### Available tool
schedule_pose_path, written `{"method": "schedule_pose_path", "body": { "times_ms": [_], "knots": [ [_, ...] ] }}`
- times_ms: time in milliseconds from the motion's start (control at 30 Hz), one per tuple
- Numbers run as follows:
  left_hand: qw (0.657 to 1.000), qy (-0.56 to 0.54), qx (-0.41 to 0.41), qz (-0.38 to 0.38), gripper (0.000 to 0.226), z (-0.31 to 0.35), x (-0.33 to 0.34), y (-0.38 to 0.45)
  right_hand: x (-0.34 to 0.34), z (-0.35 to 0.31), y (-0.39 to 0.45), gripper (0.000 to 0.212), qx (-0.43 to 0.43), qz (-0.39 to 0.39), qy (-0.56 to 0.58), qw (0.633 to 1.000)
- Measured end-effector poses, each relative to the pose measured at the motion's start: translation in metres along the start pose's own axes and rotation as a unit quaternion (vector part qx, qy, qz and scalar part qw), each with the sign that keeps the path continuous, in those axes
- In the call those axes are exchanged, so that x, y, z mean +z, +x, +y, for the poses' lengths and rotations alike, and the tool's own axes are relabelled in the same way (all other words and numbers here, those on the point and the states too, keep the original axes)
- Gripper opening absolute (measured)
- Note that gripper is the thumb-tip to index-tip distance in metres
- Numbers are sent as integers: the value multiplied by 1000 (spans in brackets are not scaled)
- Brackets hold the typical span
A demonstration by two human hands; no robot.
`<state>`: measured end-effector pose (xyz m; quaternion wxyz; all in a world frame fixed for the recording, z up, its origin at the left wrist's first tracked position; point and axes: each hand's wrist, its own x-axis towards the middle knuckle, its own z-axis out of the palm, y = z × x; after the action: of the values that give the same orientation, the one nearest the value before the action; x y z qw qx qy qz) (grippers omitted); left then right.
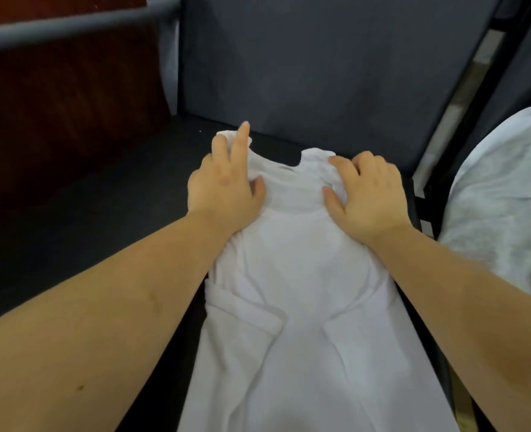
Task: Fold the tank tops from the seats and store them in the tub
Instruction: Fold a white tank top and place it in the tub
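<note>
Pressing down open, both hands (pixel 223 185) (pixel 370 194) flatten white tank top (pixel 292 275) on seat (pixel 102 229).

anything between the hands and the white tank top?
Nothing visible. Left hand and right hand already rest on the tank top, at its straps, as it lies on the seat. No tub is in view.

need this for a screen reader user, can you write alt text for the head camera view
Two bare hands, left hand and right hand, press the shoulder straps of a white tank top laid flat on a dark seat. A pale grey garment lies at the right edge.
</note>
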<state>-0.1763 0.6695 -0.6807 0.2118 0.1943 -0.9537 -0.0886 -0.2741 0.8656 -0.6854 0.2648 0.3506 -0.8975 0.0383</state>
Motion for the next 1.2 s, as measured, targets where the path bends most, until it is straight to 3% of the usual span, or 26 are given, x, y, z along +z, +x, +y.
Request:
{"method": "schedule_pose_path", "body": {
  "times_ms": [67, 167, 267, 400, 467, 567, 667, 800, 867, 967, 1067, 1200],
  "knots": [
    [999, -31, -21, 15, 81, -1, 1, 1, -2, -2, 0, 38, -5, 16, 23, 1000],
    [999, -41, -19, 22, 68, -3, 3, 1, -5, -5, 1, 25, 33, -72, 91, 993],
    [999, -5, -4, 39, 58, -3, -2, 1, -6, -5, 1, 24, 53, -130, 90, 986],
    [994, -68, -4, 90, 31, -1, -6, -2, -12, -6, 1, 29, 84, -147, 134, 976],
    [998, -59, 11, 8, 17, 1, -6, -3, -17, -7, -1, 32, 81, -170, 131, 973],
    [988, 5, 37, -153, 36, 3, -16, -5, -27, -8, -7, 36, 60, -201, 115, 971],
    [966, 57, 38, -248, 52, 9, -33, -14, -48, -10, -13, 42, 63, -259, 96, 959],
    [935, -55, -48, -347, 78, 22, -64, -43, -87, -25, -39, 73, 56, -382, 69, 920],
    [928, 26, 3, -370, 78, 29, -83, -69, -101, -38, -62, 69, 29, -341, 31, 939],
    [958, 94, 51, -268, 63, 38, -106, -114, -120, -57, -94, 41, 1, -248, 11, 969],
    [972, 24, 10, -234, 42, 39, -119, -140, -138, -74, -119, 25, 56, -284, 102, 952],
    [958, 36, 9, -285, 41, 35, -132, -155, -156, -79, -140, 36, 67, -283, 111, 950]
  ]
}}
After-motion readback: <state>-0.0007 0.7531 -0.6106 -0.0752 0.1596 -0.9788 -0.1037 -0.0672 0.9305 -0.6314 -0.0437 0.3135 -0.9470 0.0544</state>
